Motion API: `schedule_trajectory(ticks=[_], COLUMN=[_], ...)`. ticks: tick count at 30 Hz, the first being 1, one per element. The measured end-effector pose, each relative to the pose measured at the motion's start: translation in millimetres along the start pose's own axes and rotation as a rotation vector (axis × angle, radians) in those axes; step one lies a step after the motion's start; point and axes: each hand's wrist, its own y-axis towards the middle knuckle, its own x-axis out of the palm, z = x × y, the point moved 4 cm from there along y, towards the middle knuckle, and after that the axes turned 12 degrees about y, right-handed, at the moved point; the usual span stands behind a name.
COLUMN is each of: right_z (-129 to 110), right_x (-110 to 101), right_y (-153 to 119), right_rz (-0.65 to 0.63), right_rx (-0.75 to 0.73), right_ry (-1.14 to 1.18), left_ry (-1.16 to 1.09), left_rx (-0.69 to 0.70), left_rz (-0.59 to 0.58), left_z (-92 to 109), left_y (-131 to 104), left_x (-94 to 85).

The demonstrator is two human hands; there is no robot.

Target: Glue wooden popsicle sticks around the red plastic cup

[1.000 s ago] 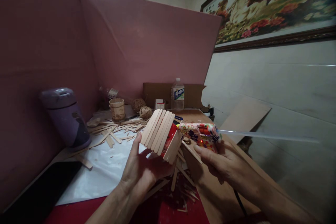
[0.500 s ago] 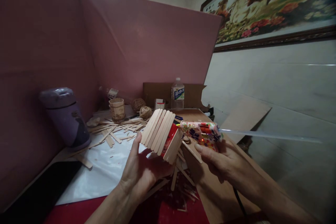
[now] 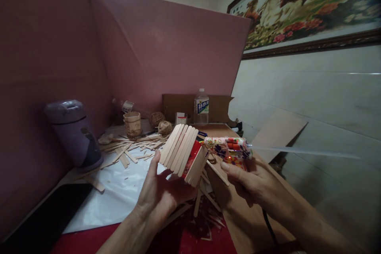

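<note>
My left hand [image 3: 163,190] is closed around a red container [image 3: 192,158] whose sides are partly covered with wooden craft sticks [image 3: 179,149] laid side by side. It is held tilted above the table. In my right hand [image 3: 247,178] is a glue gun [image 3: 228,148] with a flower-patterned body, and its small light glows. The gun's nozzle end points left at the bare red strip of the container; whether the tip touches it is hard to see. A long clear glue stick [image 3: 303,151] juts out of the gun's back.
Loose craft sticks [image 3: 143,143] lie scattered on a white sheet [image 3: 110,198]. A purple tumbler [image 3: 74,135] stands left, above a black flat object [image 3: 50,214]. Behind are a stick-covered cup [image 3: 133,124], twine balls [image 3: 164,127] and a plastic bottle [image 3: 201,107]. A cord [image 3: 269,226] hangs below my right hand.
The glue stick at the back of the gun reaches slightly less far right and sits a little differently. Both hands and the container are nearly still.
</note>
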Motion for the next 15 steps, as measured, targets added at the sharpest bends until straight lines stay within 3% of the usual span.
schedule_trajectory(ticks=[5, 12, 15], right_z=[-2.6, 3.7, 2.2], right_x=[1.3, 0.4, 2.2], right_y=[-0.7, -0.3, -1.0], right_rz=[-0.007, 0.008, -0.009], right_rx=[0.005, 0.048, 0.071], right_ry=[0.005, 0.03, 0.029], left_ry=[-0.018, 0.01, 0.0], left_rx=[-0.008, -0.012, -0.022], left_rz=[0.026, -0.044, -0.01], left_z=[0.0, 0.3, 0.2], left_y=[1.7, 1.6, 1.0], left_x=[-3.1, -1.6, -1.8])
